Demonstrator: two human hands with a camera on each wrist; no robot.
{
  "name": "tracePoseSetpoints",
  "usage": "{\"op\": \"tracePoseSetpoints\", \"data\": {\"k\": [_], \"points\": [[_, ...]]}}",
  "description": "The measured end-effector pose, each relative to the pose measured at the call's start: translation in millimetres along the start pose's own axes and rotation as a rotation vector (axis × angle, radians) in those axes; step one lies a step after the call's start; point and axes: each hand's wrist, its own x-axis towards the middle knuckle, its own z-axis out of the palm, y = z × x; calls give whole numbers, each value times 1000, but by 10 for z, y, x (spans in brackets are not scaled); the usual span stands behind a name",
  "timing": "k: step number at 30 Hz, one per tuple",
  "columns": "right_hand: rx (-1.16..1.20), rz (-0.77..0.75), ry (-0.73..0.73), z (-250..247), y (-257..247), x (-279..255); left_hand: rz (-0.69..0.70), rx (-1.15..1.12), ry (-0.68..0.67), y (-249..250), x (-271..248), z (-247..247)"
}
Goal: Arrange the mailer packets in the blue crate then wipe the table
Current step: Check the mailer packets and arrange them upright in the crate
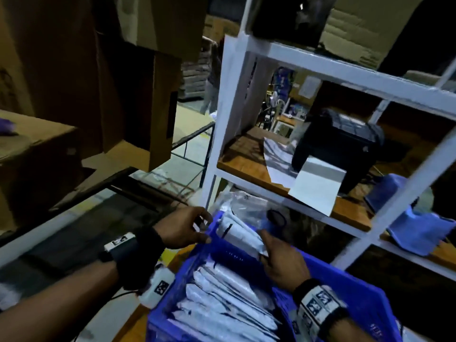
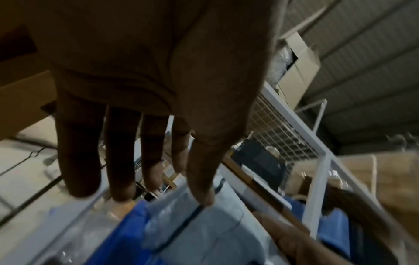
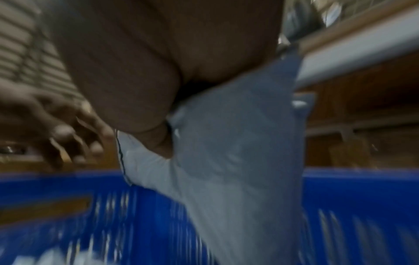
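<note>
The blue crate (image 1: 190, 267) sits low in the head view with several white mailer packets (image 1: 222, 299) laid in a row inside. My right hand (image 1: 265, 245) grips a small stack of white packets (image 1: 237, 230) standing at the crate's far end. In the right wrist view, the thumb is curled over the grey-white packet (image 3: 238, 152) above the crate wall (image 3: 68, 206). My left hand (image 1: 209, 229) hovers at the crate's far left corner. Its fingers (image 2: 122, 161) are straight and spread, and the thumb tip touches the packet's edge (image 2: 215, 233).
A white shelf rack (image 1: 232, 119) rises just behind the crate, holding a black printer (image 1: 338, 144) with a paper label (image 1: 318, 188) hanging out. A blue cloth (image 1: 419, 230) lies on the shelf to the right. Clear plastic bags (image 1: 237, 203) lie beyond the crate. Cardboard boxes (image 1: 74, 70) fill the left.
</note>
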Motion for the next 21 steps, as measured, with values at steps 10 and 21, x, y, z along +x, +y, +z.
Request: {"op": "tracePoseSetpoints", "data": {"k": [10, 21], "points": [[80, 45, -297, 849, -48, 299, -48, 150, -28, -266, 76, 117], [596, 193, -422, 915, -188, 542, -141, 80, 19, -263, 48, 164]]}}
